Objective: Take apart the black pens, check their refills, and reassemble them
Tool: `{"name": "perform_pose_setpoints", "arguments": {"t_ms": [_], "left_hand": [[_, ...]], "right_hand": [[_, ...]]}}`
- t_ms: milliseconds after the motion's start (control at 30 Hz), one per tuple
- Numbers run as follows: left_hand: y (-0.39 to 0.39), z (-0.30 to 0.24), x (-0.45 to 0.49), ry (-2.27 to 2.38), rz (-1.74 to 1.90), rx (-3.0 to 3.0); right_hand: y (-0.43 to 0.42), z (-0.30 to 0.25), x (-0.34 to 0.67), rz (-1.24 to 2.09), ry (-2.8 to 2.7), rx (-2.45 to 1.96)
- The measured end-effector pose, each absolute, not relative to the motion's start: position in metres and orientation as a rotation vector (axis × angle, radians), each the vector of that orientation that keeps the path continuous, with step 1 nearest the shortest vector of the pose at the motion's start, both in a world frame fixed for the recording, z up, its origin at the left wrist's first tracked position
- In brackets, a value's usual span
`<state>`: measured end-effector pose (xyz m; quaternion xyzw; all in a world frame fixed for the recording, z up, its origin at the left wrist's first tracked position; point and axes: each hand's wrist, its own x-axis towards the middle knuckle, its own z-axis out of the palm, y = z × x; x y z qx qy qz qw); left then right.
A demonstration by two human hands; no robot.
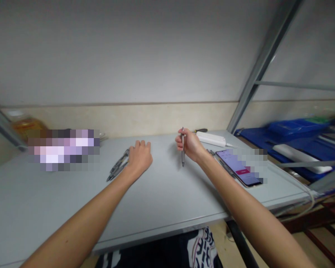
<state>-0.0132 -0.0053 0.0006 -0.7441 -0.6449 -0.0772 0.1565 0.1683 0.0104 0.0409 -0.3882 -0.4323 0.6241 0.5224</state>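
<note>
A grey pen (183, 153) stands nearly upright in my right hand (190, 144), its tip pointing down above the desk. The fingers of that hand are curled around its upper part. My left hand (140, 157) is on the desk, back up, with the fingers curled under; whatever is inside them is hidden. Just to its left lies a group of grey pens (117, 167), partly covered by the hand. More pens (225, 168) lie beyond my right forearm, alongside the phone (238, 168), and the forearm hides part of them.
A white power strip (211, 139) with a cable lies behind my right wrist, near a dark-handled tool (201, 130). At the back left, a bottle of amber liquid (30, 126) stands by a blurred-out item. Metal posts (265, 70) rise at the desk's sides.
</note>
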Motion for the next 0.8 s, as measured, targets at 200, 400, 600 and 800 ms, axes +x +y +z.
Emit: {"name": "perform_pose_setpoints", "arguments": {"t_ms": [200, 400, 600, 800], "left_hand": [[-0.009, 0.007, -0.018, -2.020, -0.039, -2.016], [-0.008, 0.007, -0.020, -2.080, 0.025, -2.040], [-0.006, 0.005, -0.024, -2.082, 0.037, -2.070], [-0.007, 0.008, -0.025, -2.081, 0.043, -2.072]], "right_hand": [[0.006, 0.015, 0.175, 0.763, -1.757, -1.442], [-0.004, 0.009, 0.182, 0.149, -2.184, -1.717], [-0.010, 0.006, 0.193, -0.128, -2.325, -1.907], [-0.010, 0.003, 0.209, -0.257, -2.361, -1.972]]}}
